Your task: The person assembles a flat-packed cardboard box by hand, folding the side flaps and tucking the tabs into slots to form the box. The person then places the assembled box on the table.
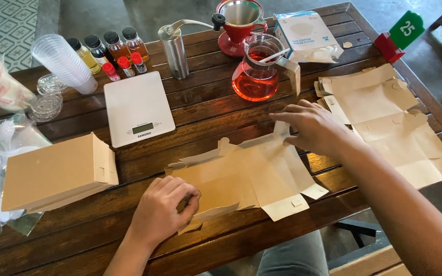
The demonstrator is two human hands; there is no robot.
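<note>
A flat, unfolded brown cardboard box blank [254, 176] lies on the dark wooden table [205, 107] in front of me. My left hand [162, 209] is curled over its near left corner, fingers pressing a folded flap. At the blank's far right edge, my right hand [315, 128] pinches a flap with its fingertips. Both hands touch the same blank.
A stack of flat blanks [390, 115] lies at the right and a folded box [57, 174] at the left. Behind are a white scale [138, 107], a glass carafe of red liquid [257, 71], a metal grinder [176, 48], small bottles [108, 48] and stacked plastic cups [65, 61].
</note>
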